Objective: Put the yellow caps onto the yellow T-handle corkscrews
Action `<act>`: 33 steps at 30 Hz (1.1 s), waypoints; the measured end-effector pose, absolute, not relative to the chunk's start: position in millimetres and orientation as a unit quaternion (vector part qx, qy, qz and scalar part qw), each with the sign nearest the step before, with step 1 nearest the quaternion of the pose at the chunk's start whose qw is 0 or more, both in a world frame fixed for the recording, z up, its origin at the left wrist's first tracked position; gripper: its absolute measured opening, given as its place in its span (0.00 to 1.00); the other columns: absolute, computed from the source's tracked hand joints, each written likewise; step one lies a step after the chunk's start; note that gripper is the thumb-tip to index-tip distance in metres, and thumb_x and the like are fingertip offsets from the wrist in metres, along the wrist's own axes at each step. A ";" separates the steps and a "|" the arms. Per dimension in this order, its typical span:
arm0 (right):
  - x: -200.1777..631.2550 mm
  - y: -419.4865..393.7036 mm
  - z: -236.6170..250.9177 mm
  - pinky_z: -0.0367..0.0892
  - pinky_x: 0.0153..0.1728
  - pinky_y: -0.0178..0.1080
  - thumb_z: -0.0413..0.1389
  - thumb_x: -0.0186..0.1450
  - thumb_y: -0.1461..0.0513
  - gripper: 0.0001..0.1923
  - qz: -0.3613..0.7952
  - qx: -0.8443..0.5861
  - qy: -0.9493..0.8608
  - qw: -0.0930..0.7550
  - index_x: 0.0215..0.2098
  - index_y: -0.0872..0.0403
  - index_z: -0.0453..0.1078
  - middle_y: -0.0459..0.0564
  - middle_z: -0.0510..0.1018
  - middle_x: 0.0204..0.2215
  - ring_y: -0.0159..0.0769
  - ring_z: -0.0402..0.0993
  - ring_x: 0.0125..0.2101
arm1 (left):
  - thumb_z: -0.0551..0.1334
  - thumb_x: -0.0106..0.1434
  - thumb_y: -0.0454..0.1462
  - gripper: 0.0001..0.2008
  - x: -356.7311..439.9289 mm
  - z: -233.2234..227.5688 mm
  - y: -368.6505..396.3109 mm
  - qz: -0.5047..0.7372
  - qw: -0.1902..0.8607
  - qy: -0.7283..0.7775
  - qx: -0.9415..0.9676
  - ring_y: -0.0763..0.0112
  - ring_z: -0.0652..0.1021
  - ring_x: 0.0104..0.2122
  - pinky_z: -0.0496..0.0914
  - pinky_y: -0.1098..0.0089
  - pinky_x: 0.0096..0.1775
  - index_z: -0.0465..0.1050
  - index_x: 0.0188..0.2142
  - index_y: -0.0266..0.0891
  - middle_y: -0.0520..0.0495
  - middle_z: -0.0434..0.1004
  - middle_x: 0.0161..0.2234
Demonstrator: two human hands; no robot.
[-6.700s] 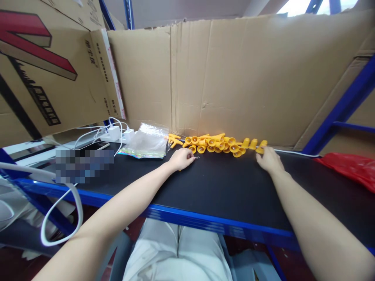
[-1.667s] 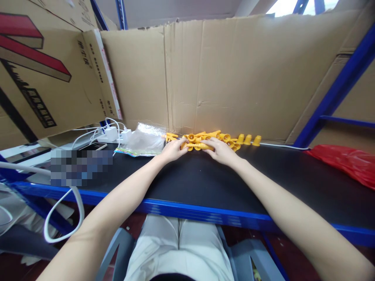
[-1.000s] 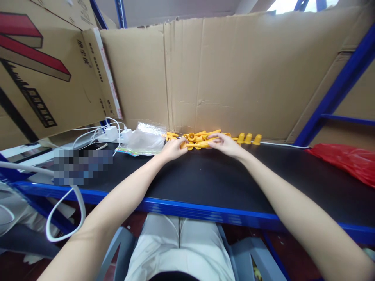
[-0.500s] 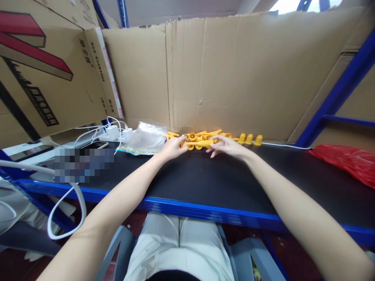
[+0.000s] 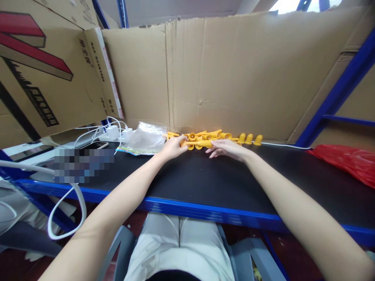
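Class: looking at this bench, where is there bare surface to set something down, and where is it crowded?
Bare black bench top lies between the two forearms, and right of the right hand up to the red bag. Crowded: the back edge, where yellow plastic parts meet both hands, and left of the left hand, with clear bags and chargers.

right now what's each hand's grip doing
Left hand: closed on a yellow plastic piece.
Right hand: open, fingertips on that same piece, by the yellow pile.

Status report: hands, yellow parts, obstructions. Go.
Left hand pinching a yellow part. Right hand open, fingertips at its other end. Pile against cardboard. Plastic bag beside left hand.
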State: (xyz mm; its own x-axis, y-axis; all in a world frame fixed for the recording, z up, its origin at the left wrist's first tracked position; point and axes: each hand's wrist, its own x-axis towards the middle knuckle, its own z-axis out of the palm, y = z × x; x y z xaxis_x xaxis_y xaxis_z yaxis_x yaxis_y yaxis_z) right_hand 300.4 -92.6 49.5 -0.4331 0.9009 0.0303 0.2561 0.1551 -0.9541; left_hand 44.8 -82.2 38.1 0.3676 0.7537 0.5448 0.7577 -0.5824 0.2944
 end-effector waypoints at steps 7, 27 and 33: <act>302.2 -95.2 49.9 0.73 0.41 0.45 0.55 0.64 0.62 0.21 0.492 -0.398 -0.698 0.336 0.54 0.56 0.58 0.54 0.80 0.34 0.36 0.78 0.31 | 0.58 0.56 0.40 0.13 44.6 37.6 -81.9 -0.335 -0.003 -0.457 -0.824 0.71 0.71 0.26 0.62 0.71 0.31 0.72 0.40 0.38 0.50 0.73 0.26; 294.3 -96.4 48.6 0.74 0.34 0.39 0.52 0.67 0.58 0.14 0.484 -0.401 -0.694 0.351 0.49 0.55 0.60 0.52 0.80 0.32 0.34 0.78 0.28 | 0.58 0.59 0.50 0.19 47.3 38.5 -85.2 -0.354 0.014 -0.465 -0.812 0.70 0.72 0.27 0.63 0.71 0.32 0.72 0.40 0.38 0.49 0.74 0.27; 290.3 -95.7 46.2 0.74 0.30 0.37 0.52 0.66 0.54 0.14 0.481 -0.424 -0.679 0.357 0.43 0.56 0.65 0.55 0.79 0.35 0.33 0.77 0.27 | 0.58 0.58 0.51 0.20 47.3 36.5 -83.3 -0.349 0.021 -0.474 -0.808 0.68 0.73 0.28 0.63 0.71 0.32 0.72 0.40 0.38 0.48 0.75 0.27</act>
State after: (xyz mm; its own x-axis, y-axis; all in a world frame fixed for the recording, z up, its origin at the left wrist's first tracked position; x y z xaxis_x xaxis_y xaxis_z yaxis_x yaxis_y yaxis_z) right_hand 290.3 -95.7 46.2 -0.3863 0.9192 0.0770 0.2324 0.1777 -0.9562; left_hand 47.3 -83.3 36.5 0.3074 0.7511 0.5843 0.7804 -0.5503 0.2968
